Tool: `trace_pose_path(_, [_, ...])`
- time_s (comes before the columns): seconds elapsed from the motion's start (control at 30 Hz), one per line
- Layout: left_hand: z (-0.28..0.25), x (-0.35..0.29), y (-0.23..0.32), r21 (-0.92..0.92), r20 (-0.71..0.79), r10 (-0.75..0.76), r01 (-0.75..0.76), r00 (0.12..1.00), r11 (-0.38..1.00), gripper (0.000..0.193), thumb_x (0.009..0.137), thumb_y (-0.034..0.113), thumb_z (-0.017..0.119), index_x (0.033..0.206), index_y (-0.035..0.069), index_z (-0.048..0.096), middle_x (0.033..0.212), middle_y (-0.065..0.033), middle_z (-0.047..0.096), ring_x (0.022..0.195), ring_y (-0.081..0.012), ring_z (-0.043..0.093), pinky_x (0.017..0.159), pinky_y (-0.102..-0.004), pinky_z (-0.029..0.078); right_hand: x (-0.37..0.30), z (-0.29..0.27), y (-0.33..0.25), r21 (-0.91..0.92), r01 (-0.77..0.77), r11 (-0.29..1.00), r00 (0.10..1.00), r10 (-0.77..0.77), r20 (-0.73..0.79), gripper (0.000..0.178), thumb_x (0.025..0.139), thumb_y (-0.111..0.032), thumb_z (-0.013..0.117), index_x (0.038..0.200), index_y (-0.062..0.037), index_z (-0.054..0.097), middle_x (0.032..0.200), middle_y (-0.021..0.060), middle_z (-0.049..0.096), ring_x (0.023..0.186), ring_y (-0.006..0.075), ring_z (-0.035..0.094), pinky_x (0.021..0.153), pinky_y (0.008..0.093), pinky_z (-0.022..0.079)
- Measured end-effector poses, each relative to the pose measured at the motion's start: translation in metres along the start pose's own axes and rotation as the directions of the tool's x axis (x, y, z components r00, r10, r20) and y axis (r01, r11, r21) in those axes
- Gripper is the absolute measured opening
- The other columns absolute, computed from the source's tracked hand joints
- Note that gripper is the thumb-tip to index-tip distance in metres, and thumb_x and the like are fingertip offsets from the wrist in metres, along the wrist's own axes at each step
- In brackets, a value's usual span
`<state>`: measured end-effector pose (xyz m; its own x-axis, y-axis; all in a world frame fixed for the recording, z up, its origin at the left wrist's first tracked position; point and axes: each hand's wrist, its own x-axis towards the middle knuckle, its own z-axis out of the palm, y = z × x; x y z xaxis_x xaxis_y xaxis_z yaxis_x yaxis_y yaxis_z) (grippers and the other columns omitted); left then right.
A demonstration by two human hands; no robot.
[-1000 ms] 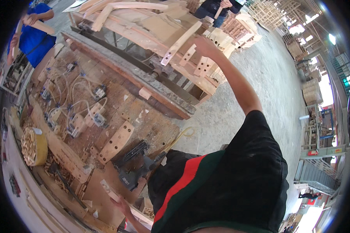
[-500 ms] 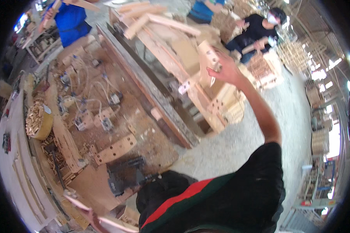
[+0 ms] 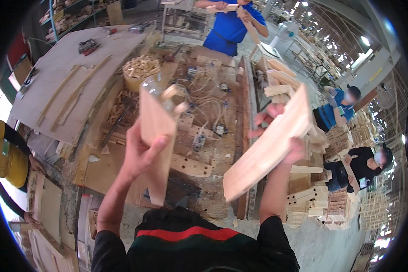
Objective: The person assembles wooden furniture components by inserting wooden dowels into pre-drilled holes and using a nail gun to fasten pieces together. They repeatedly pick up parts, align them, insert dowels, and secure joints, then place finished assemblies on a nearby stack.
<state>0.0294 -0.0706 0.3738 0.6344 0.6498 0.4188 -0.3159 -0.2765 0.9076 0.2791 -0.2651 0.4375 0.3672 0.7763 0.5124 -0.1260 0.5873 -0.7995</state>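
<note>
My left hand (image 3: 139, 155) is closed around a pale wooden board (image 3: 157, 113), held upright over the near side of the workbench. Behind that board's top edge are short round wooden pieces (image 3: 171, 93) and a shiny cylinder; blur hides whether they touch it. To the right, my right hand (image 3: 295, 152) grips a second wooden board (image 3: 269, 143), tilted, its upper end leaning right. The thumb lies on its near side and the fingers show behind its far edge. Between the boards, a drilled wooden piece (image 3: 192, 167) lies on the bench beside a black object (image 3: 183, 188).
Air fittings with clear hoses (image 3: 197, 143) sit mid-bench. A yellow tub of dowels (image 3: 143, 68) stands at the far left. Stacked wooden parts (image 3: 306, 199) are at the right. Co-workers stand far ahead (image 3: 226, 31), at right (image 3: 340, 106) and at left (image 3: 11, 156).
My view has turned left. My right hand has come back from the stacked parts at right, now holding a board. My left hand has risen from the lower left with its board.
</note>
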Motion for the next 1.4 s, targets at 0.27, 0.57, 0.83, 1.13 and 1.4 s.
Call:
trace_pose_path(0.27, [0.005, -0.012, 0.035, 0.040, 0.047, -0.038, 0.036, 0.998, 0.999, 0.051, 0.083, 0.025, 0.079, 0.113, -0.005, 0.051, 0.098, -0.0142, 0.069, 0.090, -0.0126, 0.065, 0.077, -0.0280, 0.052, 0.034, 0.078, 0.014, -0.964, 0.156, 0.215, 0.988, -0.030, 0.153, 0.075, 0.072, -0.041, 0.079, 0.123, -0.0035, 0.039, 0.082, 0.0188, 0.065, 0.069, 0.0425, 0.066, 0.063, 0.0474, 0.055])
trace_pose_path(0.57, [0.010, -0.015, 0.040, 0.136, 0.092, -0.017, 0.005, 0.996, 0.991, 0.066, 0.081, 0.025, 0.080, 0.127, -0.005, 0.044, 0.100, -0.0173, 0.071, 0.092, -0.0166, 0.069, 0.077, -0.0287, 0.055, 0.037, 0.095, -0.015, -0.968, 0.239, 0.081, 0.966, 0.085, 0.246, 0.065, 0.063, -0.023, 0.079, 0.117, -0.0012, 0.051, 0.092, 0.0167, 0.069, 0.081, 0.0332, 0.071, 0.069, 0.0367, 0.055])
trace_pose_path(0.83, [0.023, -0.010, 0.031, 0.209, 0.120, 0.294, -0.314, 0.948, 0.926, 0.099, 0.080, 0.025, 0.080, 0.151, -0.003, 0.017, 0.142, -0.0252, 0.046, 0.122, -0.0286, 0.057, 0.097, -0.0359, 0.049, 0.051, 0.102, -0.041, -0.910, 0.397, -0.123, 0.915, 0.138, 0.380, 0.071, 0.058, -0.023, 0.081, 0.120, -0.0031, 0.053, 0.091, 0.0190, 0.068, 0.080, 0.0351, 0.070, 0.070, 0.0371, 0.055])
trace_pose_path(1.13, [0.027, -0.009, 0.025, 0.096, 0.131, 0.230, -0.243, 0.964, 0.965, 0.097, 0.081, 0.022, 0.079, 0.152, 0.000, 0.016, 0.148, -0.0229, 0.041, 0.127, -0.0301, 0.052, 0.101, -0.0368, 0.045, 0.065, 0.109, -0.053, -0.774, 0.526, -0.352, 0.842, 0.346, 0.415, 0.075, 0.053, -0.020, 0.082, 0.120, -0.0024, 0.053, 0.092, 0.0210, 0.066, 0.077, 0.0371, 0.067, 0.068, 0.0383, 0.054])
trace_pose_path(1.4, [0.018, -0.009, 0.021, 0.037, 0.174, 0.198, -0.207, 0.965, 0.978, 0.100, 0.081, 0.019, 0.078, 0.150, -0.008, 0.012, 0.150, -0.0230, 0.034, 0.136, -0.0262, 0.039, 0.110, -0.0382, 0.033, 0.071, 0.113, -0.043, -0.829, 0.492, -0.266, 0.844, 0.381, 0.378, 0.072, 0.056, -0.018, 0.080, 0.121, -0.0011, 0.052, 0.092, 0.0215, 0.066, 0.077, 0.0386, 0.067, 0.067, 0.0391, 0.055])
